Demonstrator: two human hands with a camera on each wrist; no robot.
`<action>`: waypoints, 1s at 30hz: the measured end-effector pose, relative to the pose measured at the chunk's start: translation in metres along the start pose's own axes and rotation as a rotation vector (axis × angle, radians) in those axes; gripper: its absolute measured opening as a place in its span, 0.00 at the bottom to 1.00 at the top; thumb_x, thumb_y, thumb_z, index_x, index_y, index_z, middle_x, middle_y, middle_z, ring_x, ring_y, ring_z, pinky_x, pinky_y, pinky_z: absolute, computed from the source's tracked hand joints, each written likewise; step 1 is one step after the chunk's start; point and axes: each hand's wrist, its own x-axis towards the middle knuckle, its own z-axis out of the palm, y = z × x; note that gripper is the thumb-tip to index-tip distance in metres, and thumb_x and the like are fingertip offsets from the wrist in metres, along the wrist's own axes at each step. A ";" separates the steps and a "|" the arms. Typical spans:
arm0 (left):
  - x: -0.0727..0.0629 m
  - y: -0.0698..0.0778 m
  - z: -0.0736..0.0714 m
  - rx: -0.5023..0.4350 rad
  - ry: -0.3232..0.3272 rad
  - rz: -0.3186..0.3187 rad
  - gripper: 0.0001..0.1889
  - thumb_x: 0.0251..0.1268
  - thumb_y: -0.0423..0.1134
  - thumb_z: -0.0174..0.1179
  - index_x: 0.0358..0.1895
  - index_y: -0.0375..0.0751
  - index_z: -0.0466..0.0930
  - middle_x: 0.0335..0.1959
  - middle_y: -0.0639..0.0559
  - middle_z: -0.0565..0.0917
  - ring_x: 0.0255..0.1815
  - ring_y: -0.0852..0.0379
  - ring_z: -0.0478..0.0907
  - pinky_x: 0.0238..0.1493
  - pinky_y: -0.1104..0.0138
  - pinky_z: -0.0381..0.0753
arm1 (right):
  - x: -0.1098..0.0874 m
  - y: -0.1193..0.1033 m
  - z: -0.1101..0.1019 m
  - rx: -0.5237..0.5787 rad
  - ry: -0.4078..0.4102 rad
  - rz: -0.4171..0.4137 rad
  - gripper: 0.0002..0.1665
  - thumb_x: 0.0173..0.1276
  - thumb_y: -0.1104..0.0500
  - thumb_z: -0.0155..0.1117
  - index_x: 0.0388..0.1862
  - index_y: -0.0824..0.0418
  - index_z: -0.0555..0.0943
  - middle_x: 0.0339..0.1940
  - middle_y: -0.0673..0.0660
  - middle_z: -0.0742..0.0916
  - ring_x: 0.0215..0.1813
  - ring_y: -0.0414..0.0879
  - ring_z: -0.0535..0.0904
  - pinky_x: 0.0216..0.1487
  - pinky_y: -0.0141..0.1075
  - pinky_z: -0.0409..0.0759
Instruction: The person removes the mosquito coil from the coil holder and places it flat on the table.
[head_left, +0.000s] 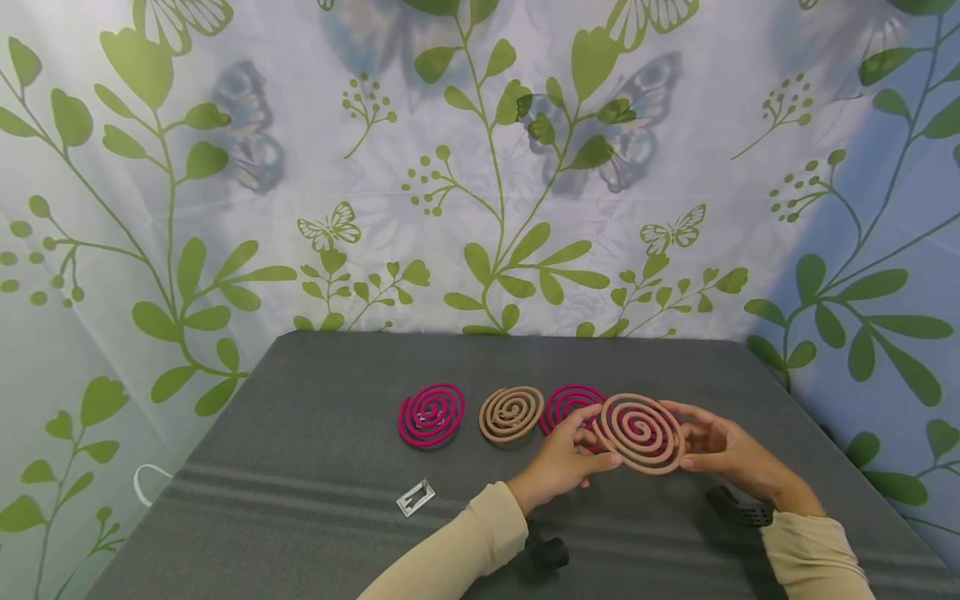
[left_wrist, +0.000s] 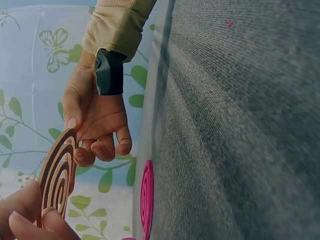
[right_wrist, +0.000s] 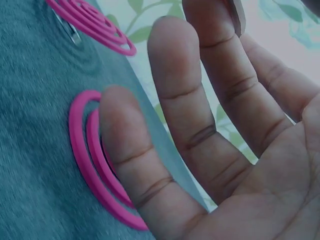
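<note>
The left hand [head_left: 558,458] and right hand [head_left: 738,458] pinch 1 tan coil [head_left: 640,429] above the table [head_left: 262,467], not yet set down; left of or beyond it, at least 3 other coils [head_left: 432,408] are already out.

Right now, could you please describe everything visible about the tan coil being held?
The tan coil is a flat, matte-looking spiral with gaps between its turns. It is tilted, raised above the table, its opposite edges pinched by the left hand and right hand; in the head view it overlaps a pink coil.
</note>
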 end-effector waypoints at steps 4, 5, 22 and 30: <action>0.006 -0.001 0.006 0.010 -0.009 -0.016 0.38 0.72 0.30 0.71 0.82 0.46 0.68 0.44 0.57 0.78 0.31 0.64 0.74 0.24 0.73 0.75 | -0.005 0.002 -0.007 -0.001 0.007 0.005 0.45 0.78 0.77 0.57 0.81 0.38 0.70 0.56 0.52 0.91 0.54 0.45 0.89 0.55 0.41 0.88; 0.008 -0.001 0.007 0.008 -0.009 -0.021 0.38 0.72 0.30 0.71 0.82 0.46 0.68 0.44 0.57 0.78 0.30 0.64 0.75 0.24 0.73 0.75 | -0.006 0.003 -0.008 -0.002 0.008 0.005 0.45 0.78 0.77 0.56 0.81 0.38 0.70 0.56 0.52 0.91 0.54 0.45 0.89 0.55 0.41 0.88; 0.032 -0.007 0.038 0.035 0.039 -0.049 0.35 0.70 0.28 0.73 0.79 0.45 0.73 0.43 0.59 0.82 0.21 0.61 0.73 0.22 0.72 0.76 | -0.029 0.021 -0.032 0.085 0.026 0.002 0.47 0.78 0.80 0.52 0.82 0.38 0.70 0.55 0.51 0.90 0.54 0.43 0.88 0.54 0.38 0.87; 0.042 -0.007 0.054 0.057 0.085 -0.074 0.35 0.70 0.28 0.73 0.78 0.48 0.74 0.42 0.61 0.81 0.21 0.61 0.73 0.21 0.73 0.75 | -0.039 0.029 -0.041 0.118 0.033 0.003 0.48 0.78 0.81 0.49 0.82 0.36 0.70 0.58 0.49 0.89 0.54 0.39 0.87 0.53 0.35 0.87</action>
